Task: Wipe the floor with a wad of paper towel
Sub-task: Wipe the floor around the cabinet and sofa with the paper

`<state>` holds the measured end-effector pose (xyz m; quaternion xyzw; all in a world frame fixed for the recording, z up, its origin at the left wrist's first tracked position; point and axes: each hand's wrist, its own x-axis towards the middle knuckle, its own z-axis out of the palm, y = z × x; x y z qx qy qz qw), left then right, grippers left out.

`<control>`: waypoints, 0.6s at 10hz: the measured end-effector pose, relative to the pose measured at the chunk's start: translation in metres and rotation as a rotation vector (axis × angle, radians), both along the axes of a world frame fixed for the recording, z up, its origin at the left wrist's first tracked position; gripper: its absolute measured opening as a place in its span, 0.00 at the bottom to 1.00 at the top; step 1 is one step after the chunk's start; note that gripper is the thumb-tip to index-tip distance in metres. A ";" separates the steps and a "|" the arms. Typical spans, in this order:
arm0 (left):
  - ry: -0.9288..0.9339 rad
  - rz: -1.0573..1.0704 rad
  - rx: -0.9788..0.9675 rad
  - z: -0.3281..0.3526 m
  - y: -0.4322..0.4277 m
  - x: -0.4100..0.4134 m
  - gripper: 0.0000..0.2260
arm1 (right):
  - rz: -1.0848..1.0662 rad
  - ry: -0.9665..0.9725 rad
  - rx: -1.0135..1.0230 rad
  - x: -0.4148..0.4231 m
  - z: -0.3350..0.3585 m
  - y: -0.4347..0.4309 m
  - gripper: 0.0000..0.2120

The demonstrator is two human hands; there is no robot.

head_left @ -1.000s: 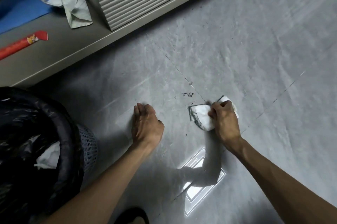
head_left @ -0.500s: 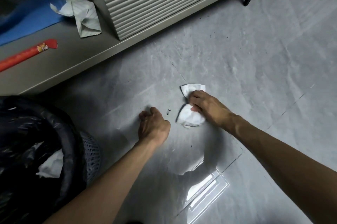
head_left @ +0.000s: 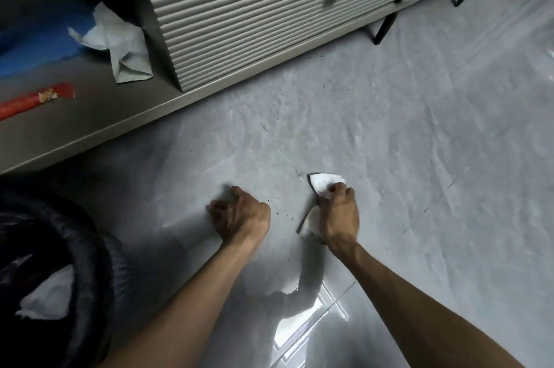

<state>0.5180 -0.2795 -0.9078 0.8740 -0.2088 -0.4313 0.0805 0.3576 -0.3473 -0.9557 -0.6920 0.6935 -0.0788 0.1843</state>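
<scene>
My right hand (head_left: pixel 338 214) presses a white wad of paper towel (head_left: pixel 322 183) flat against the grey tiled floor (head_left: pixel 419 143); the towel shows above my fingers and at the left of my palm, with a dark soiled edge. My left hand (head_left: pixel 239 214) rests on the floor to the left with its fingers curled into a loose fist and nothing in it. Small dark crumbs (head_left: pixel 280 211) lie on the floor between the two hands. A few more dark specks (head_left: pixel 325 87) sit near the cabinet's base.
A black-lined waste bin (head_left: pixel 60 262) with white paper inside stands at the lower left. A grey cabinet with a ribbed shutter (head_left: pixel 254 8) runs along the back; its open shelf holds a crumpled cloth (head_left: pixel 123 41), a blue item and a red packet (head_left: pixel 33 99).
My right hand slid the towel left toward my left hand, then back to the right and toward me. My left hand curled its fingers into a fist. The camera tilted up.
</scene>
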 end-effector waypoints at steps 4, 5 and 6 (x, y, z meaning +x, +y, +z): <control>-0.183 -0.173 -0.108 -0.006 -0.055 0.036 0.20 | 0.172 -0.288 -0.181 0.034 -0.013 -0.172 0.11; -0.153 -0.179 -0.072 -0.014 -0.061 0.037 0.24 | 0.097 -0.275 -0.204 0.030 -0.017 -0.206 0.11; -0.095 -0.158 0.043 -0.016 -0.079 0.036 0.32 | 0.074 -0.184 -0.217 0.020 -0.020 -0.253 0.13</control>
